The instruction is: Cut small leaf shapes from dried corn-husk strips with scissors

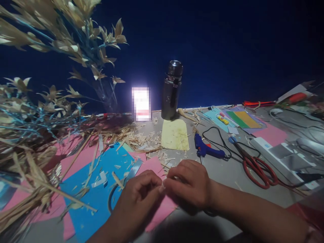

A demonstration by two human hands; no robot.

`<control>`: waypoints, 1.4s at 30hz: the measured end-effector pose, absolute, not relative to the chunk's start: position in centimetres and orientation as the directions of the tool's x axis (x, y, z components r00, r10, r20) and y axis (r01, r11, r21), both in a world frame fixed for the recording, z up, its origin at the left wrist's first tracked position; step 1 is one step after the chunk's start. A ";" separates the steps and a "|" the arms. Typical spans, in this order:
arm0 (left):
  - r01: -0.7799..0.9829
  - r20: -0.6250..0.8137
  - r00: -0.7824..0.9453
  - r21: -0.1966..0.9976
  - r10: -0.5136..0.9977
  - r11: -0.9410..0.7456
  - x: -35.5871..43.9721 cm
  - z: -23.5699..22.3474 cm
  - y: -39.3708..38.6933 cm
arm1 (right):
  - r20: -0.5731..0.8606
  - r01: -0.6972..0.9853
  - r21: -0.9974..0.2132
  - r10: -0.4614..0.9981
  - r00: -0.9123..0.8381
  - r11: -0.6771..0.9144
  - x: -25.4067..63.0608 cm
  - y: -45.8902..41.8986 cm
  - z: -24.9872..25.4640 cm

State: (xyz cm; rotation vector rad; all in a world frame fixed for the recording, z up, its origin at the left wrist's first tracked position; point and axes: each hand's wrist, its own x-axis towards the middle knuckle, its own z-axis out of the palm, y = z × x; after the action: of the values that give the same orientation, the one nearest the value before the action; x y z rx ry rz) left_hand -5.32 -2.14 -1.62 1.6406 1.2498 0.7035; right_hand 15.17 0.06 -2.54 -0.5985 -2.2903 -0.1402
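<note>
My left hand [141,194] and my right hand [189,184] meet at the fingertips, low in the middle of the head view. Both are closed in a pinch, thumbs against fingers. A tiny pale bit shows between the tips, too small to name. Pink paper [162,211] lies beneath them. Beside my left hand is a blue sheet [86,189] strewn with dry scraps and clear strips. A round, ring-like edge [110,199] is partly hidden behind that hand. Beyond my right hand lies a blue glue gun [211,152] with a black cord.
Red-handled scissors [255,172] and a white power strip [283,162] lie at right. A dark flask [172,91] stands behind a yellow cloth-like square [174,135], beside a glowing screen [141,104]. Dried-husk flowers [98,40] rise at left above husk strips [37,182].
</note>
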 end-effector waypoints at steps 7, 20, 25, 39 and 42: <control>0.407 -0.144 0.277 0.913 0.950 0.020 -5.3 -2.5 -2.0 | 0.670 0.450 -0.333 0.544 -0.505 0.829 14.7 0.1 -3.3; 0.438 -0.014 0.266 0.893 0.964 -0.108 -4.9 -2.1 -1.8 | -0.228 0.089 -0.973 0.859 -0.459 -0.211 14.0 0.9 -3.0; 0.404 -0.066 0.251 0.914 0.966 -0.042 -4.9 -2.1 -2.0 | -0.204 0.063 -0.978 0.861 -0.466 -0.197 13.8 0.8 -2.8; 0.557 0.199 0.254 0.770 0.947 -0.311 -5.0 -2.9 -2.2 | -0.155 0.034 -0.987 0.892 -0.424 -0.155 13.6 0.7 -2.9; 0.553 0.149 0.235 0.792 0.960 -0.258 -5.0 -2.7 -2.2 | -0.177 -0.004 -0.980 0.888 -0.425 -0.197 13.6 0.7 -2.8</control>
State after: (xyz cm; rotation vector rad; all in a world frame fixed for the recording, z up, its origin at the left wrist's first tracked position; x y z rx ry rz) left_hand -5.02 -2.23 -2.67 1.9068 1.3841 0.8677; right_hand 13.59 0.71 -2.82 -1.0761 -1.3893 1.7006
